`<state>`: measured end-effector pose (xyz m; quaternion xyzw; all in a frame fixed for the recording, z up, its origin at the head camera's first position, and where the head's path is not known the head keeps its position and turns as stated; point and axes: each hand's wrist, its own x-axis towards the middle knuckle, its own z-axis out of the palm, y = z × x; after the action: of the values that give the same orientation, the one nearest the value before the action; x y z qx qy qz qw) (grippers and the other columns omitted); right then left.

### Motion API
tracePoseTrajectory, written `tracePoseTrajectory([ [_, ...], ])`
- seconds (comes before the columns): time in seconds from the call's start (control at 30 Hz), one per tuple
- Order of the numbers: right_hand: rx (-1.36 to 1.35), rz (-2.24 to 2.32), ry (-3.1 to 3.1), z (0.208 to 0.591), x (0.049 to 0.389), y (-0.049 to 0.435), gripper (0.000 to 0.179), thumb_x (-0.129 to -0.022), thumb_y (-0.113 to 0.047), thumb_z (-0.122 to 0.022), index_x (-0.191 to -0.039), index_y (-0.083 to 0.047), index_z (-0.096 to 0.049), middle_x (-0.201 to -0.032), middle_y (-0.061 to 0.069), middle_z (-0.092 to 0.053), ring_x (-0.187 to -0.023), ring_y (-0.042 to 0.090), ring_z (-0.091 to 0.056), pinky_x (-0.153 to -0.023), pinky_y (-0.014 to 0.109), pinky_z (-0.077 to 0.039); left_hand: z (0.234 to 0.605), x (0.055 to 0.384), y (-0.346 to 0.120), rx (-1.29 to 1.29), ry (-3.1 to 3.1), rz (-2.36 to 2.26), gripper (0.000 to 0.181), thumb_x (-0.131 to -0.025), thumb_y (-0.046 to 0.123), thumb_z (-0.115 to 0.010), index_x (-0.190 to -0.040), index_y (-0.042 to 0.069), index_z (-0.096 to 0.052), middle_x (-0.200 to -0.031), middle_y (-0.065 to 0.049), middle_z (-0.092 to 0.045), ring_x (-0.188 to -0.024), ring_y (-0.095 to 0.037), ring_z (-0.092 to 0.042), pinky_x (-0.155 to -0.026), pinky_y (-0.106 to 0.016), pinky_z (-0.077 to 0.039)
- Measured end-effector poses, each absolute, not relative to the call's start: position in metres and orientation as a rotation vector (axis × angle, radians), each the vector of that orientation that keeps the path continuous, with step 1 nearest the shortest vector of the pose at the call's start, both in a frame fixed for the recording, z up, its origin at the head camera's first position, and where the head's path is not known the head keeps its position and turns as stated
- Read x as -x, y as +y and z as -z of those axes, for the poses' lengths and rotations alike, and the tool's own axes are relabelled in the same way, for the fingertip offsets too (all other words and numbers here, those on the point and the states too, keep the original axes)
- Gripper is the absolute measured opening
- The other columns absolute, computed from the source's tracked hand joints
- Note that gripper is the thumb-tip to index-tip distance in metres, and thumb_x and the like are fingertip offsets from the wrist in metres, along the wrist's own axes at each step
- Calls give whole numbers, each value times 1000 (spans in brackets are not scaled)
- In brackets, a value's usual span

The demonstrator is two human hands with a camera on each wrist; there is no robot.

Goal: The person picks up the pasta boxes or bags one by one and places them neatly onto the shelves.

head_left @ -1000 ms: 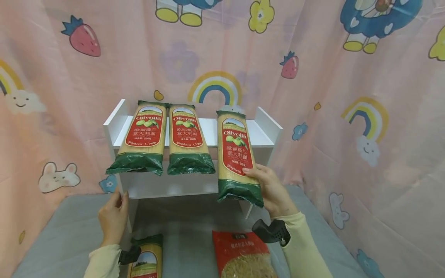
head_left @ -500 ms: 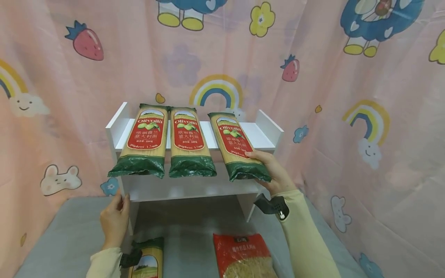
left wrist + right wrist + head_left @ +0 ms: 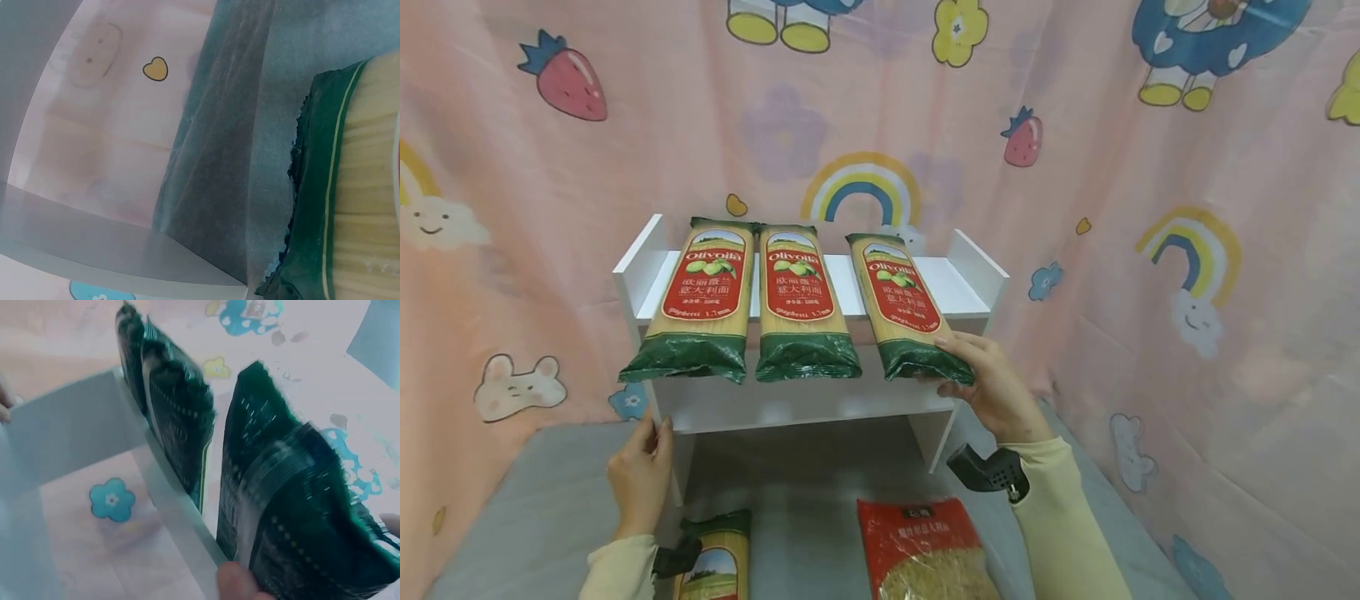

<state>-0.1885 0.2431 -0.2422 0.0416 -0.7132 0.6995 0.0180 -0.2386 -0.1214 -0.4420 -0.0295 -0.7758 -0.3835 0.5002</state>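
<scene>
White shelf (image 3: 955, 279): room beside the packet (image 3: 901, 292) right grip (image 3: 996, 383) clamps; left grip (image 3: 642, 475) pinches side edge (image 3: 653, 402).

Gripping a dark green packet (image 3: 312, 519) at lower right with the right hand (image 3: 237, 581) at the bottom edge, near two similar packets (image 3: 178, 419) at upper centre, with a pale shelf (image 3: 81, 428) at left.

The rightmost spaghetti pack (image 3: 904, 302) (red label, green ends) slants face up, overhanging the white shelf (image 3: 964, 287).
</scene>
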Motion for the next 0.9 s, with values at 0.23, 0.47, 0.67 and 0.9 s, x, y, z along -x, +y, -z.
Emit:
tracePoseTrajectory([
  [0.23,-181,-2273,-2083,243,186,239,41,-96,-15,-50,-128,11,-47,-103,4,-57,-84,11,-56,-74,26,-47,441,239,-125,75,-1880,914,24,-82,-6,-65,-106,-8,-66,-73,-26,-67,-58,-39,-64,-51,-20,-40],
  [0.47,-171,-2407,-1932,248,193,237,29,-99,-17,-47,-119,2,-55,-94,3,-62,-78,13,-58,-70,25,-46,442,240,-123,74,-1887,912,17,-82,-4,-65,-99,-9,-66,-70,-26,-66,-56,-40,-63,-50,-24,-40],
  [0.67,-573,-2595,-1854,291,182,245,46,-105,-37,-22,-123,-8,-53,-96,6,-67,-78,16,-65,-68,25,-51,442,243,-122,54,-1909,935,21,-86,-1,-64,-106,-7,-66,-75,-28,-66,-61,-43,-64,-52,-52,-45],
  [0.9,-713,-2777,-1901,381,144,221,38,-106,-22,-29,-121,-4,-58,-97,5,-68,-81,14,-67,-70,24,-52,442,244,-125,90,-1925,941,26,-85,-5,-64,-111,-7,-65,-80,-28,-67,-63,-42,-66,-52,-53,-48],
])
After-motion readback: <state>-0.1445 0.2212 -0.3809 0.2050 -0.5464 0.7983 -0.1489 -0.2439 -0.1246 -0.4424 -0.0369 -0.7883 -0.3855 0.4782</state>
